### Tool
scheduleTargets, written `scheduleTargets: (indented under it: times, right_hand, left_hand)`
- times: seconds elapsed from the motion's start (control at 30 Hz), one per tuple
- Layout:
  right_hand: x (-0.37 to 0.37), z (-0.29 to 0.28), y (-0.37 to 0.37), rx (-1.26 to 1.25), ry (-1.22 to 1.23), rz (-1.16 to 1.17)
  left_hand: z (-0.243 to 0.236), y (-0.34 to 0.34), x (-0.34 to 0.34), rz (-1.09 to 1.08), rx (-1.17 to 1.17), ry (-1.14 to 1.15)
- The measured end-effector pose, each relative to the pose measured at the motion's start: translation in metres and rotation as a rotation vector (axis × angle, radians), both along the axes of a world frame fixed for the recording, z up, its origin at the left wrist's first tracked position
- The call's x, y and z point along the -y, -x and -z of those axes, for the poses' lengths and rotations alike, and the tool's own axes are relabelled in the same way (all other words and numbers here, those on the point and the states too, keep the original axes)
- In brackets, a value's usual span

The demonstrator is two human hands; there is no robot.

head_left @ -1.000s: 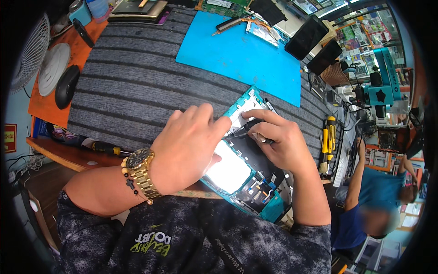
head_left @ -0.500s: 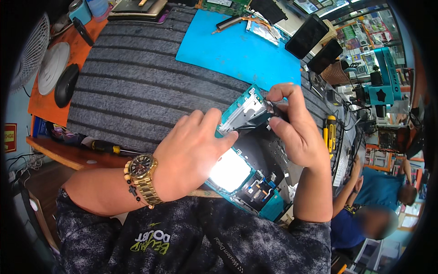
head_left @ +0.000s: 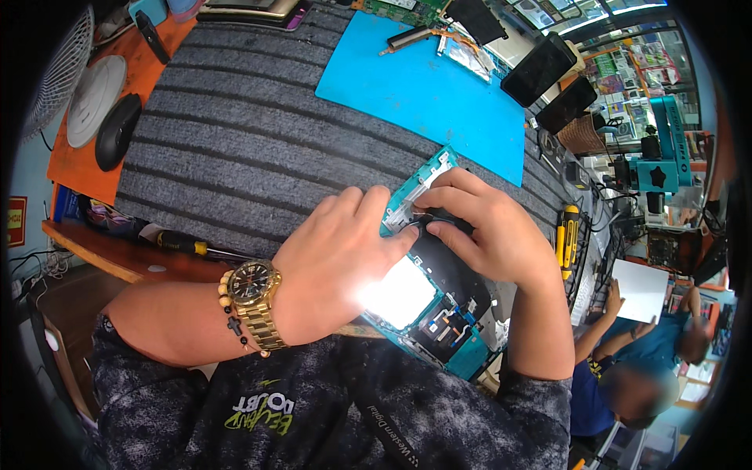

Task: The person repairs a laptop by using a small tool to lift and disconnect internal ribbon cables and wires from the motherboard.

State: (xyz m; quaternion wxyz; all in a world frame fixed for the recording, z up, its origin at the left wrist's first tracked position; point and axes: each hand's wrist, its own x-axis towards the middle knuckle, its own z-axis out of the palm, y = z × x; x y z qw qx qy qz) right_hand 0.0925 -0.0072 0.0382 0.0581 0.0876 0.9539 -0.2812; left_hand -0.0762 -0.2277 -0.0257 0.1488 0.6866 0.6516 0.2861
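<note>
On the left, a black mouse point(head_left: 119, 131) rests by the grey striped mat point(head_left: 227, 117), and a yellow-and-black screwdriver point(head_left: 184, 243) lies near the bench edge. The left hand point(head_left: 337, 254) grasps the teal shell point(head_left: 470, 356) of a device, fingers curled at its left edge and thumb reaching over its inner side. The shell slants from the mat's near part down toward the person's lap, its inside exposed.

As far as the opening-up goes, the shell already looks well stripped: a green circuit board point(head_left: 407, 9) and a copper-coloured heat pipe point(head_left: 453, 37) lie apart from it, at and beyond the far end of the blue mat point(head_left: 407, 86). A dark film point(head_left: 454, 270), a glaring white panel point(head_left: 403, 296) and small ribbon cables point(head_left: 448, 323) remain in place. The right hand point(head_left: 489, 227) bends thumb and forefinger together beside the left thumb; whether they close on anything I cannot tell, since the fingers cover the spot.

Half a second ago the right hand was farther right, pulling a dark strip; now it is back beside the left thumb. At far right, a white sheet point(head_left: 638, 290) has appeared by the co-workers' hands point(head_left: 615, 301).
</note>
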Motion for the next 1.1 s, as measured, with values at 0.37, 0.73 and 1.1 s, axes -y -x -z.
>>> scheduleTargets:
  times: [0.37, 0.73, 1.1]
  right_hand:
    - [0.002, 0.003, -0.003, -0.018, -0.055, 0.003]
    - [0.010, 0.003, -0.003, -0.020, -0.154, 0.017]
    - [0.024, 0.019, -0.011, -0.084, -0.135, 0.133]
  left_hand:
    - [-0.001, -0.001, 0.000, -0.005, -0.004, -0.019]
    - [0.000, -0.002, 0.002, -0.013, -0.055, -0.061]
    - [-0.006, -0.004, 0.000, -0.027, 0.042, 0.033]
